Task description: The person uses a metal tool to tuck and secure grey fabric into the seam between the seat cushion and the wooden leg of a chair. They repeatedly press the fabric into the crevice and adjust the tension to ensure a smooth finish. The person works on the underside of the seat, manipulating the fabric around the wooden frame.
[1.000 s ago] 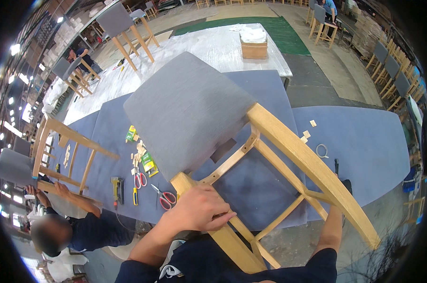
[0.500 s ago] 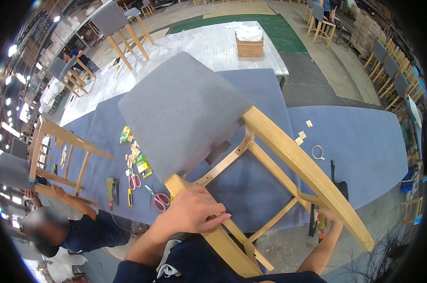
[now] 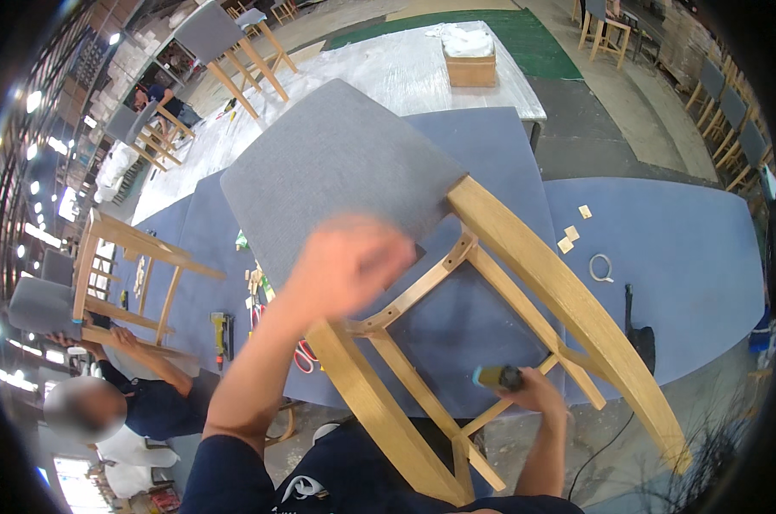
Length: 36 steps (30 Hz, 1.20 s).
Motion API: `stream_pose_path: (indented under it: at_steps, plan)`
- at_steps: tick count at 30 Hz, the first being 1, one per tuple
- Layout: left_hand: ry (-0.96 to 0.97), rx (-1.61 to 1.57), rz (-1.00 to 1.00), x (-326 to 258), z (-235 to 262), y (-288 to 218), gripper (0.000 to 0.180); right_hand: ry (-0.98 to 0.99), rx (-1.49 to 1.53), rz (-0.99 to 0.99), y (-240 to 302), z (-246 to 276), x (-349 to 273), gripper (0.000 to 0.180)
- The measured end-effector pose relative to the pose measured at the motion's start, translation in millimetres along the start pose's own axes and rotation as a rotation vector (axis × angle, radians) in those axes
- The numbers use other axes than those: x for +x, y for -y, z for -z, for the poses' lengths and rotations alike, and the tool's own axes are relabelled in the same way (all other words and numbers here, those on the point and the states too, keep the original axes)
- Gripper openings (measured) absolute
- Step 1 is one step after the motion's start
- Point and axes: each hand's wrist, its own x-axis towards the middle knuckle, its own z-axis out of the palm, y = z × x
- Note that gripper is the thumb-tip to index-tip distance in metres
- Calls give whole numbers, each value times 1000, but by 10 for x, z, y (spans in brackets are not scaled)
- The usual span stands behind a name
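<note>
Head view: grey-seated wooden chair [image 3: 345, 171] tipped over the blue table [image 3: 662, 257].
Left hand [image 3: 354, 265]: blurred above the seat, grip unreadable.
Right hand [image 3: 534, 390]: clenched round a small tool [image 3: 499, 377] at the lower rung.
Risk: chair looks unsteadied, so it might slide or tip.

A brown box [image 3: 470, 67] stands at the upper middle of the frame, on the far white-covered table [image 3: 388, 73]. It is roughly cube-shaped, a plain tan-brown on the sides that show, and white crumpled material [image 3: 465, 38] heaps over its open top. Whether it is cardboard or wood cannot be told.

At the left of centre, beside the grey seat's lower edge, small green and yellow packets [image 3: 253, 272] lie on the blue table cover [image 3: 662, 248]; they are mostly hidden and too small to describe further.

No signs or screens are visible.
</note>
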Motion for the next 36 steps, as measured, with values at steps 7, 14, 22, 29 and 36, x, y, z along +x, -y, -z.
stream_pose_path:
  at_steps: [7,14,22,29,36]
  plan:
    - [-50,545,537,902,-405,982,59,-334,-240,-49,497,-707,735,39]
    - [149,594,403,659,-497,121,62,-393,-264,-59,352,-719,687,42]
    - [228,671,184,598,-554,-139,67,-414,-230,-139,288,-600,743,45]
    - [113,365,330,838,-418,363,64,-262,-174,-246,406,-494,714,44]
    - [173,582,274,736,-557,27,63,-298,-170,-268,417,-490,723,47]
